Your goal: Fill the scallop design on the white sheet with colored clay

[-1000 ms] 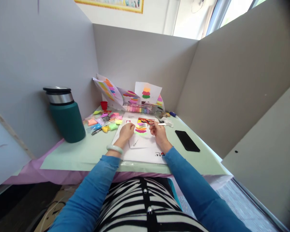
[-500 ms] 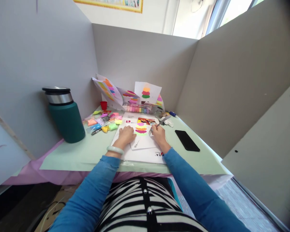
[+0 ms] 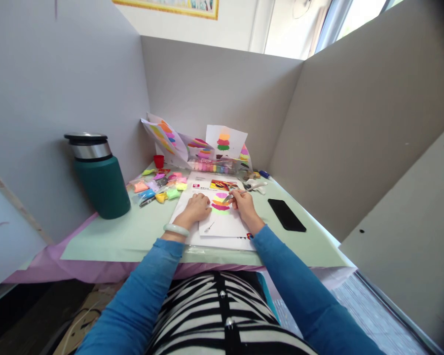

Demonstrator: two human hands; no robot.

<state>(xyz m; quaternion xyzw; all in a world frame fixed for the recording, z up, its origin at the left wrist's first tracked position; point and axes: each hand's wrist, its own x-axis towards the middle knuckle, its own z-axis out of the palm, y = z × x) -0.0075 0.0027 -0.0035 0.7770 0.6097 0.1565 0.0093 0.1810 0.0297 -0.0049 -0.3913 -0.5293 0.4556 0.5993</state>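
Note:
A silver fork (image 3: 257,186) is gripped by my right hand (image 3: 245,207), its handle pointing back and right. The tines are over the right side of a stacked shape in pink, yellow, orange and magenta clay (image 3: 220,207); whether they touch it I cannot tell. The shape is on a small white paper (image 3: 224,229), which lies on a larger printed sheet (image 3: 187,195). My left hand (image 3: 197,208) rests flat at the left edge of the small paper, fingers stretched out and holding nothing.
Packets of coloured clay (image 3: 163,185) and a pen (image 3: 147,202) lie to the left, by a green bottle (image 3: 102,187). A black phone (image 3: 286,215) is on the right. A red cup (image 3: 159,161) and leaning papers (image 3: 225,140) stand at the back, between grey partitions (image 3: 222,84).
The small paper has turned and shifted slightly right and nearer to me. The fork has tipped flatter, and its tines have moved left over the clay. My left hand moved slightly right.

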